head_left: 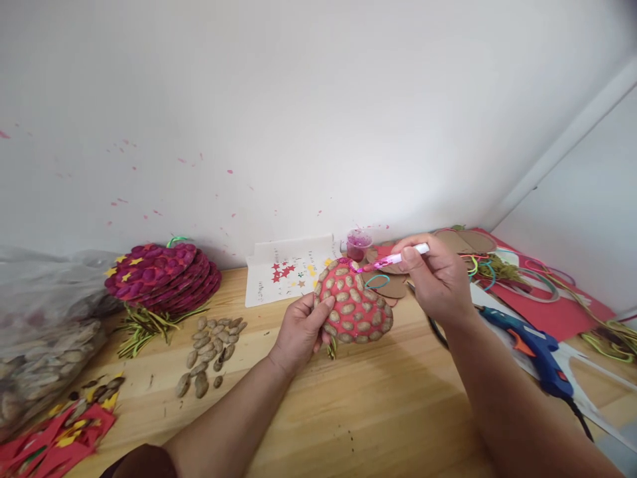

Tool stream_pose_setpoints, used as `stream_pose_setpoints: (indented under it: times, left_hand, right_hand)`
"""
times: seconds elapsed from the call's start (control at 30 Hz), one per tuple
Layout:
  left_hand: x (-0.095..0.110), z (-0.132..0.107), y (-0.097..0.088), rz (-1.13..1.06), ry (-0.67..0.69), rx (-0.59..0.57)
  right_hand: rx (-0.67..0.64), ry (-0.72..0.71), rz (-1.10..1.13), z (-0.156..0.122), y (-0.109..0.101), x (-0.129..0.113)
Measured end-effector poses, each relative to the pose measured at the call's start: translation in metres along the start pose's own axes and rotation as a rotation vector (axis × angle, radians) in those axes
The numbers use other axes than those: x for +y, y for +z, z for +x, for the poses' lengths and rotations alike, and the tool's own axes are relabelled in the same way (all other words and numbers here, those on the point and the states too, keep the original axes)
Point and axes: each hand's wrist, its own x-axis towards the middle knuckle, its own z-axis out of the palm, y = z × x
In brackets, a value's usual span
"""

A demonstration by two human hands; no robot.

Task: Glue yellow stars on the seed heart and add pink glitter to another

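a person's two bare hands worked over a wooden counter (388,405) against a white wall. the left hand (301,328) pinched the left rim of a red disc (354,305) studded with pale nut shells, thumb on its face and fingers behind. the disc was held just above the middle of the counter, nearer the far edge. it was tilted face-up toward the viewer, with a green stalk pointing at the near edge.

the right hand (438,279) pinched a white pen (398,257) between thumb and fingertips. the pen's long axis ran almost level, parallel to the far edge. its pink tip pointed left and slightly down, touching the disc's far rim.

the step in hand looked like colouring the shells pink, barely begun. carrying on would call for a steady disc and short, light strokes.

a pink-stained cup (358,244) stood near the far edge. loose shells (209,352) and a stack of purple discs (162,272) lay toward the left edge, and a blue glue gun (532,345) toward the right.
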Motion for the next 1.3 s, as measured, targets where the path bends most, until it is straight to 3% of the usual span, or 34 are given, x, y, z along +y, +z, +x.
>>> stream_pose_setpoints:
  times: [0.67,1.13,1.3]
  left_hand:
    - [0.0,0.001,-0.003,-0.149,-0.098,-0.074]
    - [0.003,0.0,-0.004,-0.21,-0.143,-0.139]
    - [0.0,-0.001,-0.006,-0.267,-0.161,-0.173]
  right_hand:
    - [0.051,0.158,0.311,0.009,-0.002,0.02]
    - [0.075,0.2,0.427,0.009,-0.002,0.017]
    - [0.008,0.245,0.551,0.009,0.001,0.015]
